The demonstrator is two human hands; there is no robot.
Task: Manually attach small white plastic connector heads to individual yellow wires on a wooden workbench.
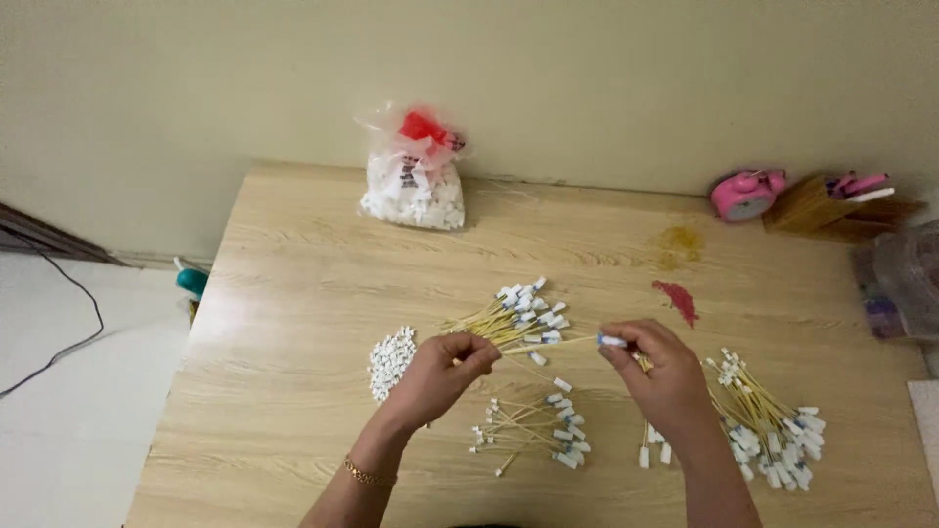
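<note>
Both hands, left hand [442, 364] & right hand [657, 367], pinch one stick [548, 345]; clear bag [415, 181] w/ red top behind

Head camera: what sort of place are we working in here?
Probably a home room, not a workshop: a wood-grain table against a plain wall, a pink alarm clock, and a wooden desk organiser with pens. Both hands work one thin stick among piles of them.

Both forearms are bare, with no sleeves in view. The left hand [437, 376] has a thin gold-coloured chain bracelet [366, 475] around its wrist. The right hand [663, 376] and its wrist carry no jewellery; the fingers [626, 337] show no rings.
</note>
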